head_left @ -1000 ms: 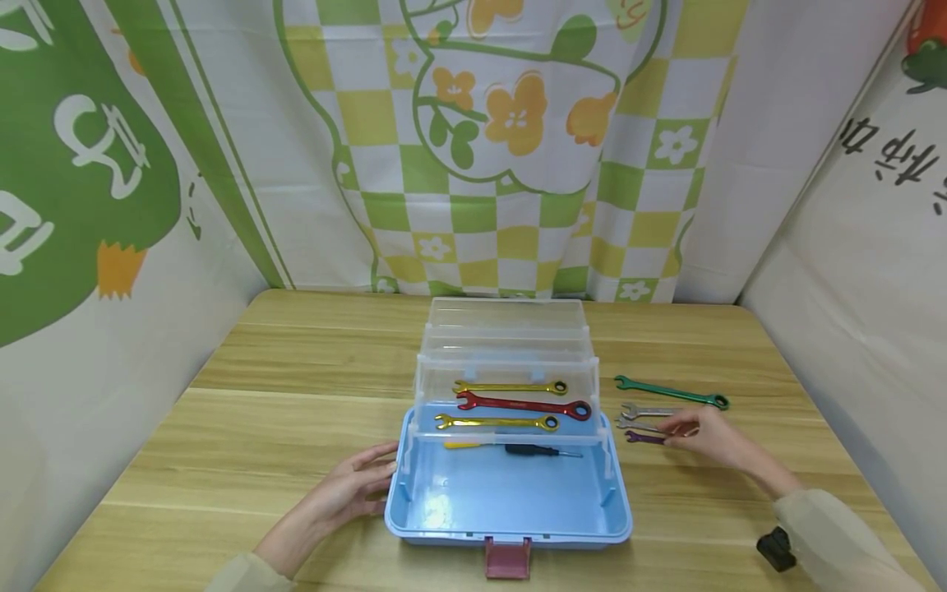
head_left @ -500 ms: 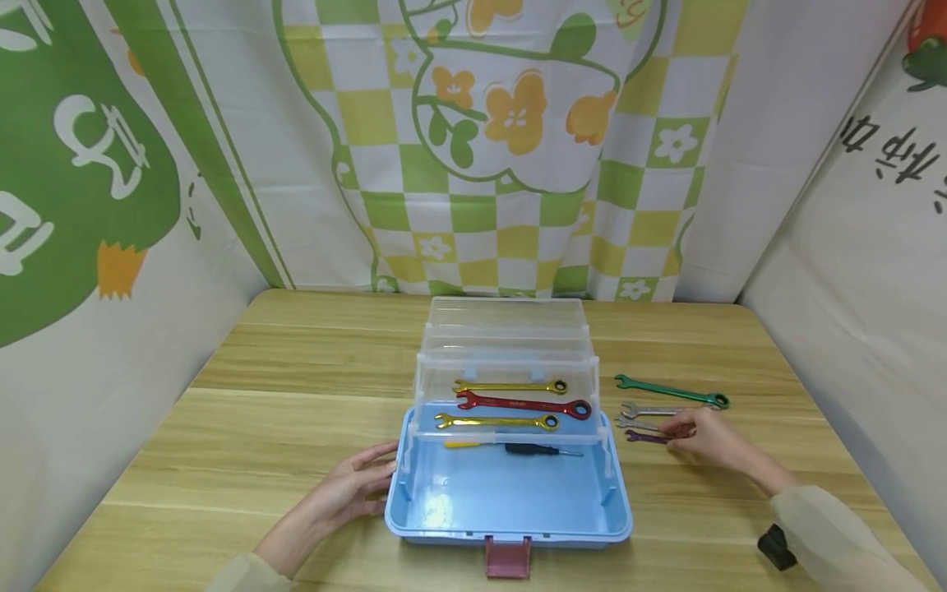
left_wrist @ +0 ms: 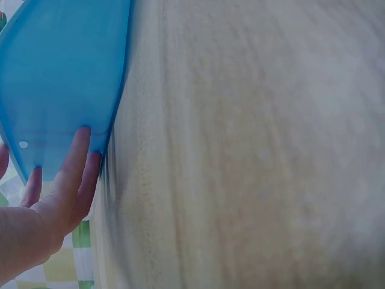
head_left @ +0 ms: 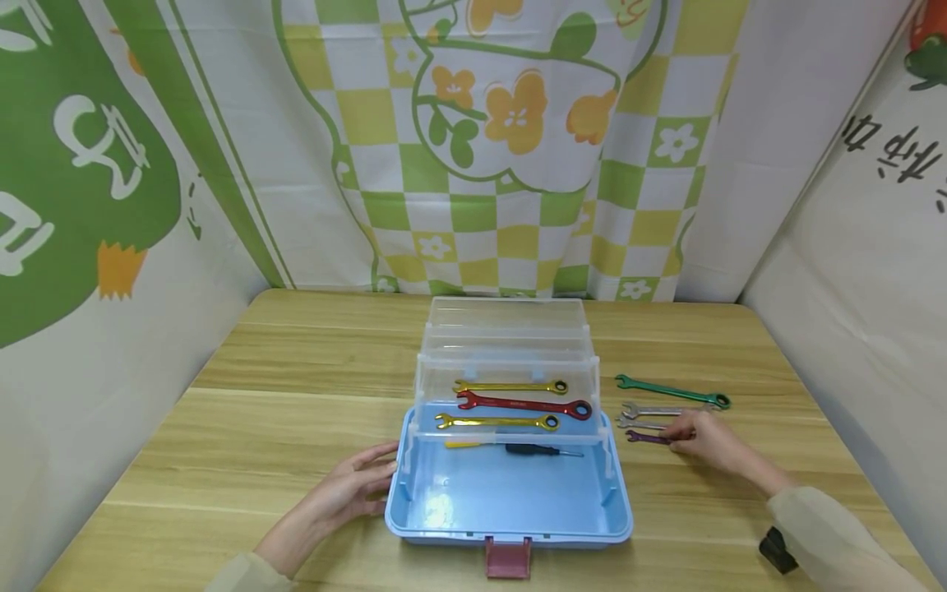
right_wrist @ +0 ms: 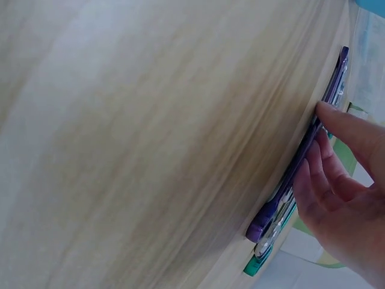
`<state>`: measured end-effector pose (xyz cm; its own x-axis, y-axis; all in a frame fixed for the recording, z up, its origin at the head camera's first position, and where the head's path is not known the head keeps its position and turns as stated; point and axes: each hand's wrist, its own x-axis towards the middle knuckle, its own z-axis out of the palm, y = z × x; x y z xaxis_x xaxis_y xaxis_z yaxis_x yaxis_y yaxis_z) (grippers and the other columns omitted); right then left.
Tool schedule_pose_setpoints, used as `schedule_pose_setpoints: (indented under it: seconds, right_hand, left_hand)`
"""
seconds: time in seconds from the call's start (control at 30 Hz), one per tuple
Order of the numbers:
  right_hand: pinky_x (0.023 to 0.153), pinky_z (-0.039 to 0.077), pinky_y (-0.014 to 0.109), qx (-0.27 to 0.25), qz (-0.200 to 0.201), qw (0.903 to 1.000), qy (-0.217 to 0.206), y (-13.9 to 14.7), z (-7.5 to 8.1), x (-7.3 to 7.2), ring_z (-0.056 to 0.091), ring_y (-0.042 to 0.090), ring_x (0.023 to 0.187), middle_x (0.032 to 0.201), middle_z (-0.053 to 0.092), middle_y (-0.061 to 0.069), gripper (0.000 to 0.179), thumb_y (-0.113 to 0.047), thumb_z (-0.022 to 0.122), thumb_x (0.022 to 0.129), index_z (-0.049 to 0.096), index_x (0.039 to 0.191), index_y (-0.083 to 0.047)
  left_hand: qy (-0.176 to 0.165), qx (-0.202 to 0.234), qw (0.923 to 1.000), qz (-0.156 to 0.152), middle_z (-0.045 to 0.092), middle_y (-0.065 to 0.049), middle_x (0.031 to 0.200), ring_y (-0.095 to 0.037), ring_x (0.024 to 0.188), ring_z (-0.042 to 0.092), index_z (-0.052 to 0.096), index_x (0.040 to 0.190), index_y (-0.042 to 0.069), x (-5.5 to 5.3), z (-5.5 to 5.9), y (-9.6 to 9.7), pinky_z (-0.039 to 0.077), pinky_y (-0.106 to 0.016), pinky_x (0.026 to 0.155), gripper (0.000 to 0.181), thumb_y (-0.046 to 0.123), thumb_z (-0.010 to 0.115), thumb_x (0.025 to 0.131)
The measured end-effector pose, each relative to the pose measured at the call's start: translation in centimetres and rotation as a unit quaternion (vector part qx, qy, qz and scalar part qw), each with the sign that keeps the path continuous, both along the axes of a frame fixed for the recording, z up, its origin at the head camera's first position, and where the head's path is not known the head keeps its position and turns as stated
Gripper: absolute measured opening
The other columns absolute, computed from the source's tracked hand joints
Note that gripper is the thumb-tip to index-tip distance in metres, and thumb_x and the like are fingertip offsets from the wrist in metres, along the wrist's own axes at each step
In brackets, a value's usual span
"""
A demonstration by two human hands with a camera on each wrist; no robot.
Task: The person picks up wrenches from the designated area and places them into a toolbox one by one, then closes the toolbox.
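Observation:
A blue toolbox (head_left: 436,530) with a raised clear tray stands in the middle of the head view. My left hand (head_left: 342,487) touches its left side with extended fingers; the left wrist view shows these fingertips against the blue wall (left_wrist: 60,72). To the right of the box, my right hand (head_left: 712,444) pinches a purple combination wrench (right_wrist: 284,186) between thumb and fingers. The wrench lies low along the wood, partly covered by the hand in the head view. Just behind it are silver wrenches (head_left: 644,410) and a green ratcheting wrench (head_left: 673,391).
Two yellow wrenches (head_left: 499,423) and a red wrench (head_left: 521,404) lie in the clear tray (head_left: 422,386). Beneath are a black-handled screwdriver (head_left: 533,450) and a yellow-handled tool (head_left: 462,445). A pink latch (head_left: 507,559) hangs at the front. A black object (head_left: 777,549) lies near the right sleeve.
My right hand has shifted very slightly right along the purple wrench, and its thumb and fingers have drawn together on it. My left hand and the toolbox stay put.

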<state>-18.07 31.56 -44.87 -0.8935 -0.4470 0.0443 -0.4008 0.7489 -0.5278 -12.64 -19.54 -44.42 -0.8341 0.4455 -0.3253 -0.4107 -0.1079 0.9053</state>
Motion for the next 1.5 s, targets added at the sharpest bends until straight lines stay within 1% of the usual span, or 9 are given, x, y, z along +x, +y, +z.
schedule_pose_setpoints:
  seconds: [0.13,0.27,0.57,0.8,0.97,1.1,1.23,1.37,1.5]
  right_hand:
    - [0.059,0.047,0.021,-0.001,0.001,1.0,0.007,0.0,-0.1,0.0,0.054,0.011,0.071,0.082,0.063,0.008,0.011,0.002,0.066,0.072,0.068,0.083,0.003]
    - [0.055,0.045,0.02,-0.016,0.005,0.9998,-0.009,0.0,0.0,0.0,0.051,0.005,0.065,0.08,0.062,0.009,0.011,0.003,0.066,0.072,0.067,0.082,0.004]
    - [0.056,0.046,0.02,-0.043,0.018,0.998,-0.042,0.0,0.1,-0.3,0.051,0.005,0.066,0.077,0.061,0.006,0.012,0.005,0.065,0.071,0.065,0.082,0.002]
    - [0.055,0.045,0.02,-0.05,0.0,0.9982,-0.034,0.0,-0.2,-0.1,0.051,0.003,0.066,0.076,0.063,0.002,0.011,0.003,0.067,0.071,0.067,0.08,-0.003]
    - [0.056,0.045,0.02,-0.049,-0.014,0.9976,-0.046,0.0,-0.1,-0.1,0.051,0.002,0.067,0.077,0.064,0.002,0.009,0.0,0.067,0.073,0.068,0.081,-0.003]
    - [0.059,0.047,0.02,-0.048,-0.013,0.9978,-0.043,-0.1,0.1,-0.1,0.054,0.003,0.071,0.08,0.065,0.006,0.009,-0.001,0.067,0.072,0.068,0.082,-0.003]
    - [0.062,0.048,0.02,-0.05,-0.013,0.998,-0.037,-0.2,0.6,-0.1,0.055,0.003,0.073,0.082,0.066,0.007,0.009,-0.003,0.068,0.072,0.068,0.082,-0.003]
    - [0.059,0.047,0.02,-0.06,-0.011,0.9976,-0.034,-0.1,1.3,-0.1,0.054,0.002,0.07,0.08,0.065,0.008,0.009,0.0,0.067,0.072,0.068,0.082,-0.001]
    - [0.055,0.048,0.02,-0.061,-0.005,0.9981,-0.011,-0.1,2.1,-0.2,0.055,0.002,0.068,0.08,0.065,0.011,0.009,0.003,0.067,0.072,0.068,0.081,0.001]
  left_hand:
    - [-0.002,0.002,1.0,-0.001,0.051,-0.012,0.116,-0.021,0.101,0.053,0.016,0.136,-0.006,0.1,0.0,0.0,0.044,-0.044,0.086,0.063,0.017,0.05,0.089]
    - [-0.001,0.003,1.0,-0.003,0.051,-0.012,0.115,-0.021,0.1,0.053,0.015,0.136,-0.006,0.1,0.0,0.0,0.044,-0.043,0.086,0.064,0.016,0.051,0.089]
    - [-0.001,-0.002,1.0,0.0,0.051,-0.011,0.116,-0.021,0.1,0.053,0.016,0.136,-0.006,0.1,-0.1,0.1,0.044,-0.044,0.086,0.064,0.016,0.051,0.088]
    - [0.001,-0.001,1.0,0.001,0.051,-0.012,0.117,-0.021,0.101,0.053,0.015,0.136,-0.007,0.1,-0.1,0.1,0.044,-0.044,0.086,0.064,0.016,0.051,0.089]
    - [0.007,-0.002,1.0,0.0,0.048,-0.016,0.12,-0.02,0.102,0.053,0.013,0.136,-0.008,0.1,0.0,0.1,0.044,-0.044,0.086,0.065,0.017,0.05,0.089]
    - [0.001,-0.013,0.9999,0.005,0.047,-0.017,0.122,-0.02,0.101,0.053,0.014,0.136,-0.007,0.1,0.0,0.2,0.045,-0.043,0.086,0.066,0.018,0.052,0.088]
    - [-0.001,-0.01,0.9999,0.004,0.047,-0.017,0.122,-0.02,0.101,0.053,0.014,0.136,-0.008,0.1,0.0,0.2,0.045,-0.043,0.086,0.067,0.018,0.052,0.088]
    - [0.0,-0.003,1.0,0.003,0.047,-0.017,0.121,-0.021,0.101,0.053,0.014,0.136,-0.008,0.1,0.0,0.2,0.044,-0.044,0.086,0.067,0.017,0.053,0.088]
    - [0.001,-0.003,1.0,0.002,0.046,-0.018,0.122,-0.021,0.101,0.053,0.014,0.136,-0.008,0.1,0.0,0.2,0.044,-0.044,0.086,0.066,0.017,0.052,0.088]
